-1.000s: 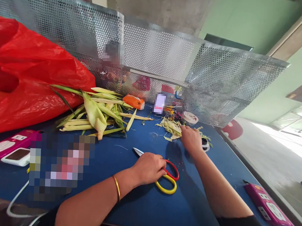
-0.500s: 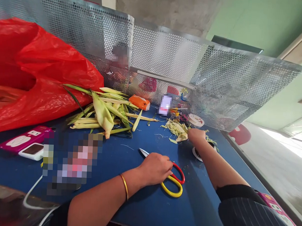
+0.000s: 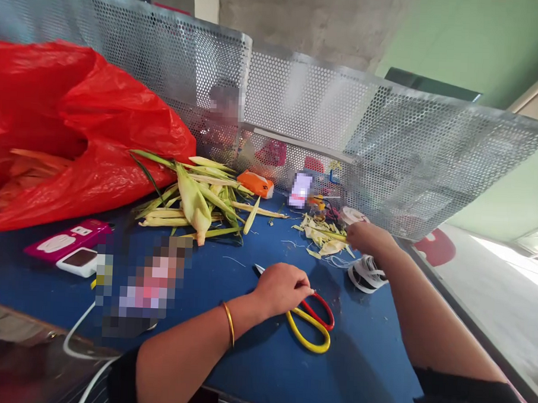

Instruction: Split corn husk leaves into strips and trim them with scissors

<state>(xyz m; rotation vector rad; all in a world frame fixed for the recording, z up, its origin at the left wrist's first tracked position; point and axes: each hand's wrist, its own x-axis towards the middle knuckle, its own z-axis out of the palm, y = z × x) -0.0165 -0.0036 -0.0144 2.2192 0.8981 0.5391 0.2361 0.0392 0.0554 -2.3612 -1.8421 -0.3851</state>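
My left hand [image 3: 283, 290] rests closed over the middle of a pair of scissors [image 3: 311, 337] with one red and one yellow handle loop. The blade tip sticks out past the knuckles, and the grip itself is partly hidden. Farther off to the right, my right hand [image 3: 369, 238] is curled at the edge of a heap of shredded corn husk scraps [image 3: 323, 235]. A thin green husk strip runs into its fingers. Just below that hand sits a black-and-white spool [image 3: 364, 276], with pale thread [image 3: 337, 261] loose beside it.
Corn husks [image 3: 193, 204] lie piled before a large red plastic bag [image 3: 134, 118]. An orange tissue pack [image 3: 256, 183], a lit phone [image 3: 300, 189] and a white tape roll [image 3: 354, 216] stand along the perforated metal screen [image 3: 300, 96]. A purple box [image 3: 69, 240] and white device [image 3: 81, 261] are at left.
My right hand has shifted away from the scraps, uncovering more of the spool and the loose thread. My left hand stays at the scissors, its fingers slightly lifted. The view has turned a little left.
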